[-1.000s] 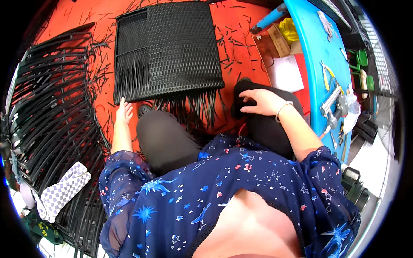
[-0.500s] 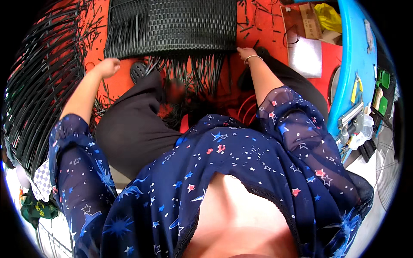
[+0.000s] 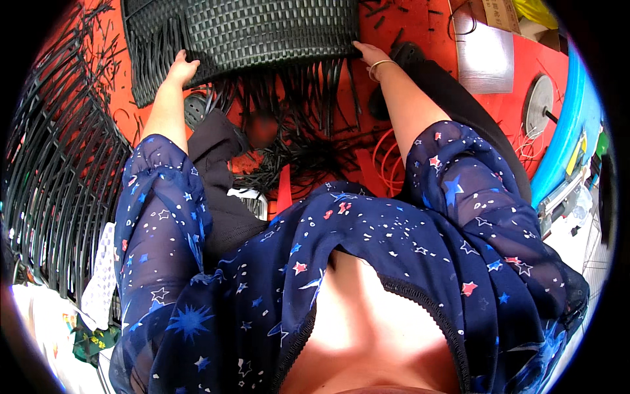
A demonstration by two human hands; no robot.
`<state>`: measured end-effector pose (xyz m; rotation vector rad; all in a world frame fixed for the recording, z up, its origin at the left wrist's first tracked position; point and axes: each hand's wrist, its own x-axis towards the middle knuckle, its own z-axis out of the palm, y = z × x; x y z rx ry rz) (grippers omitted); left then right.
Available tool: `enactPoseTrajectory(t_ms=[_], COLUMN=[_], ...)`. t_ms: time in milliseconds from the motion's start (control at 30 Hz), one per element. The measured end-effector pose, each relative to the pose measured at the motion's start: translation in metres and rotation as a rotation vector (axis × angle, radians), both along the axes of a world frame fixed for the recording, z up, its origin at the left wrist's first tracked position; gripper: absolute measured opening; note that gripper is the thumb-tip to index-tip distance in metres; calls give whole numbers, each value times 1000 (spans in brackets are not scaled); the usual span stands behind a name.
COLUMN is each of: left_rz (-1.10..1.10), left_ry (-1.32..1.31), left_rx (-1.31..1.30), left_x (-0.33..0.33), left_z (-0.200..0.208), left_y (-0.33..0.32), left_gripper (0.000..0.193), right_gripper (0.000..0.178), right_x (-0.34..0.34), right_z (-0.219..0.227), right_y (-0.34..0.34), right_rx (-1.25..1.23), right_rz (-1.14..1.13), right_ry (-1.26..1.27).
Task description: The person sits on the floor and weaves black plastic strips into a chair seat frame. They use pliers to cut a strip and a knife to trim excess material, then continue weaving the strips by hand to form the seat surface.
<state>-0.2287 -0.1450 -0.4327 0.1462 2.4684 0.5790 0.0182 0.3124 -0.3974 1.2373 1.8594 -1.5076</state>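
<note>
A black woven panel of flat plastic strips (image 3: 275,36) lies in front of me at the far side, with loose strip ends (image 3: 298,88) hanging from its near edge. My right hand (image 3: 370,55) is closed at the panel's near right corner, the fingertips pinching its edge. My left hand (image 3: 182,69) rests against the unwoven strips near the left end of the panel. Its thumb and forefinger are spread apart; the other fingers are hard to make out.
Long black strips (image 3: 56,177) stand bundled at the left. Cut scraps (image 3: 308,157) litter the red floor (image 3: 430,85) between my legs. To the right are a silvery sheet (image 3: 485,62), a grey disc (image 3: 539,105), a cardboard box (image 3: 502,16) and a blue curved rim (image 3: 567,148).
My left hand has moved in to the panel's near left part, its fingers opening from a curl. The right hand stays at the corner. The whole view has shifted.
</note>
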Motion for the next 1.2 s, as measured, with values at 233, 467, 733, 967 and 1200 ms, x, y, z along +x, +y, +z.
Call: enactPoseTrajectory(t_ms=[233,467,733,967,1200], left_rz=[244,417,146,-260,-335], left_ry=[-120,-243,-160,-217,-392], left_rx=[234,184,-38,-115,-132], left_x=[-18,-10,-54,-80,-34], left_z=[4,84,159,226,244], left_y=[29,48,46,29,19], left_gripper=[85,69,80,75,67], right_gripper=[89,68,49,42,26], right_x=[3,-6,-77,-78,32], right_z=[2,23,101,204,254], right_y=[-5,7,3,-8,-51], right_rx=[33,212,722,390,260], right_rz=[-82,-332,-698,-376,-318], right_ry=[82,50,314,596,803])
